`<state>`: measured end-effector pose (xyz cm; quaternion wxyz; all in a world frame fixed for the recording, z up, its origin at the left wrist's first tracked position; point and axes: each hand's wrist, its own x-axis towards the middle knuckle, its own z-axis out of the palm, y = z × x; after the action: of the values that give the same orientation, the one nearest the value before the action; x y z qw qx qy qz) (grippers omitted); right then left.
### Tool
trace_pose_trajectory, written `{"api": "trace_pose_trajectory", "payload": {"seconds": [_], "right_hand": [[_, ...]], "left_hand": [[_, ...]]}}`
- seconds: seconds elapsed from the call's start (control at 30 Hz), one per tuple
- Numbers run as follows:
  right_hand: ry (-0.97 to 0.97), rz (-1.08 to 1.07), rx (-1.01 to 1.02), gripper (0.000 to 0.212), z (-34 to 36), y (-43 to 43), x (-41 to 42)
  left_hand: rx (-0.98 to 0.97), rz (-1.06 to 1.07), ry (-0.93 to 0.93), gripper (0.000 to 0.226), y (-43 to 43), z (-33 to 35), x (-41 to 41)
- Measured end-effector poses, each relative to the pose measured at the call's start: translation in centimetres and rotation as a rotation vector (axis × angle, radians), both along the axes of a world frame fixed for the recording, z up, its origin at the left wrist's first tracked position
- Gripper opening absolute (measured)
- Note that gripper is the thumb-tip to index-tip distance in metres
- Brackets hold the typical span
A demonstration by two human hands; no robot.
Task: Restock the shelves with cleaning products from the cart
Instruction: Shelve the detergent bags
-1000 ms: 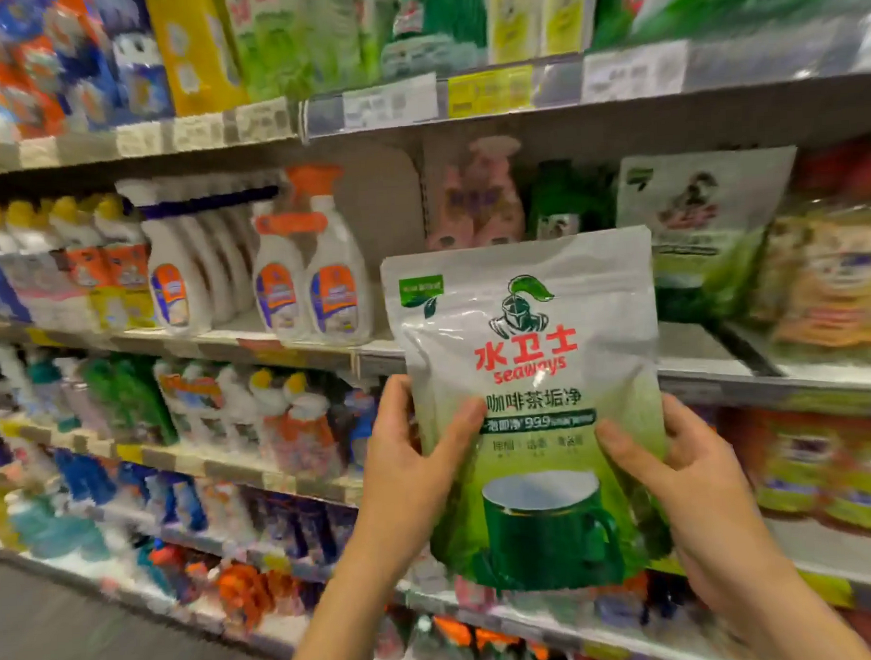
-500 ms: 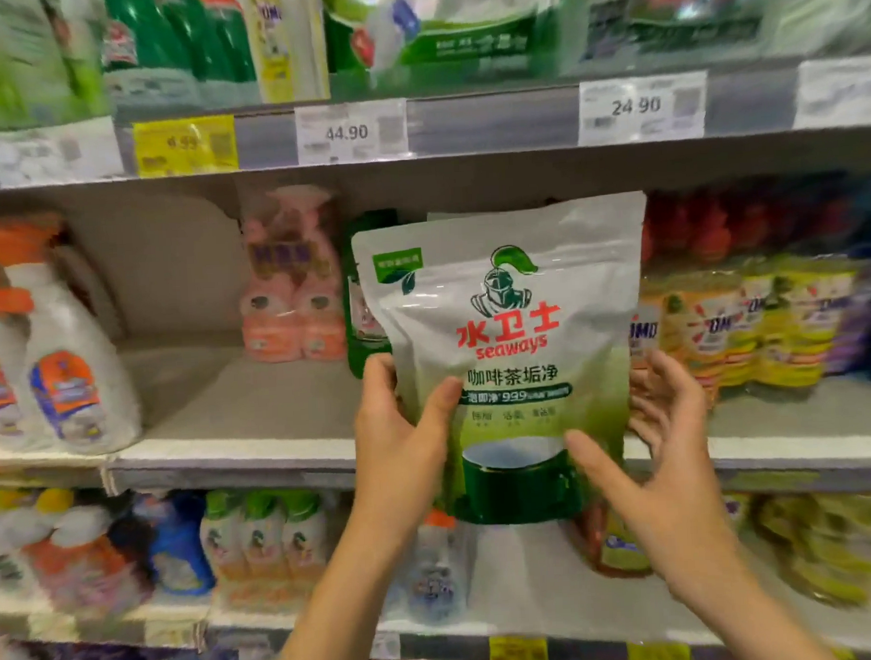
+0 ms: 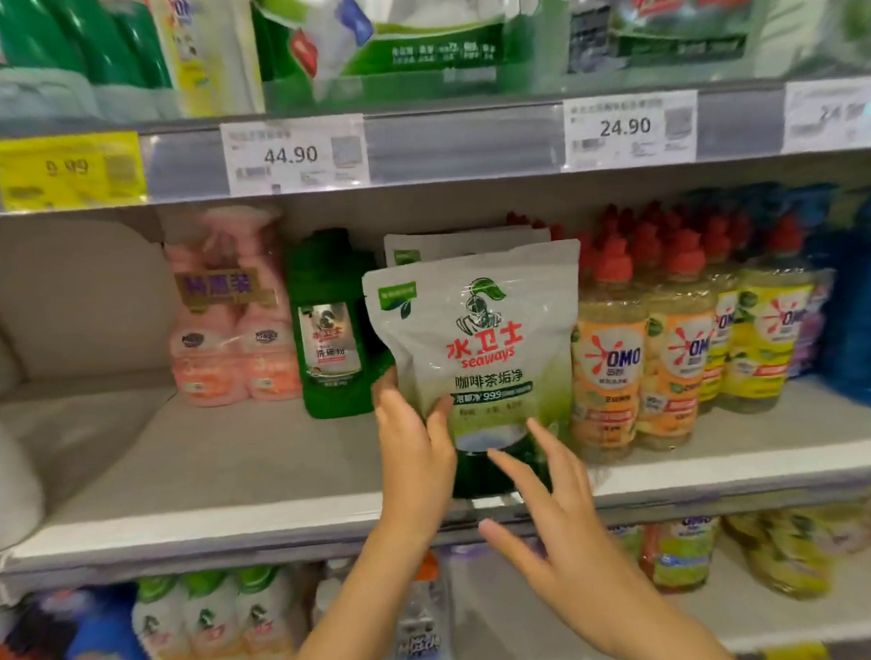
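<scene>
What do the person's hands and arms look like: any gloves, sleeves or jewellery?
The left hand and right hand are bare, without gloves. No ring, watch or bracelet shows. The left forearm and right forearm are uncovered down to the picture's lower edge; no sleeve is in view.

"seaways" on pouch (image 3: pixel 479 348); "OMO" on bottles (image 3: pixel 610 367); tags (image 3: pixel 293 155) "44.90", "24.90"

This is a shop aisle. Tiered metal shelves (image 3: pixel 231 488) carry rows of identical detergent bottles (image 3: pixel 610 367) and pouches, and printed price tags (image 3: pixel 293 155) reading 44.90 and 24.90 sit on the shelf edge.
</scene>
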<state>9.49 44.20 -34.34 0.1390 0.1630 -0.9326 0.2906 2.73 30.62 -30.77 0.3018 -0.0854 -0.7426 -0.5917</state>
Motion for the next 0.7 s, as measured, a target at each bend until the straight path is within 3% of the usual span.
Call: {"api": "trace_pose_trajectory", "payload": {"seconds": [0.1,0.17,0.23,0.3,0.33,0.4,0.5,0.7], "right_hand": [[-0.061,-0.034,0.016,0.065,0.0,-0.4,-0.5],[-0.033,-0.041,0.012,0.055,0.1,-0.8,-0.8],[-0.011,-0.054,0.037,0.047,0.1,-0.9,-1.0],[0.002,-0.067,0.112,0.042,0.0,-0.9,-1.3],[0.008,-0.073,0.143,0.039,-0.1,-0.8,-1.5],[0.022,-0.084,0.179,0.037,-0.1,-0.7,-2.1],[0.074,-0.122,0.211,0.033,0.1,-0.3,-3.0],[0.02,-0.155,0.214,0.04,0.9,-0.5,-6.1]], "left_hand": [[-0.122,-0.022,0.194,0.087,-0.4,-0.1,0.0],[-0.301,-0.026,0.391,0.099,-0.6,-0.4,0.1],[-0.504,0.082,0.494,0.091,-0.5,-1.2,0.4],[-0.608,0.235,0.571,0.066,-0.6,-2.3,1.0],[-0.593,0.217,0.564,0.048,-0.7,-2.5,1.6],[-0.592,0.049,0.372,0.022,-0.7,-2.3,2.3],[-0.686,-0.117,0.059,0.024,-0.3,-2.2,2.1],[-0.6,-0.119,-0.137,0.017,0.3,-0.6,-1.4]]}}
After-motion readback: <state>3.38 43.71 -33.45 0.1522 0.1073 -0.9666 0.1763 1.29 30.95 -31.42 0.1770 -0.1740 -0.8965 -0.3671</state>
